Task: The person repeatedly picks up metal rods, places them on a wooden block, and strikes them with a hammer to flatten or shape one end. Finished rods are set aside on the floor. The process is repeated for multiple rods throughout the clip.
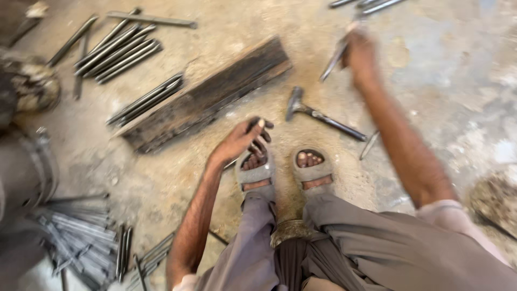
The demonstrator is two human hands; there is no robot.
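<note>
A squatting worker's right hand [361, 54] grips a metal rod [336, 54] raised over the floor; the left hand [242, 137], fingers curled on something dark, hangs above sandalled toes [309, 159], exposed should the blurred rod slip.

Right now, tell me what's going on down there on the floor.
A person squats on a dusty floor in sandals. Their right hand is raised, gripping a thin metal rod. Their left hand is low by the left foot, closed on something small and dark; the blur hides what. A hammer lies untouched before the feet, beside a dark wooden plank. Bundles of metal rods lie at the upper left.
</note>
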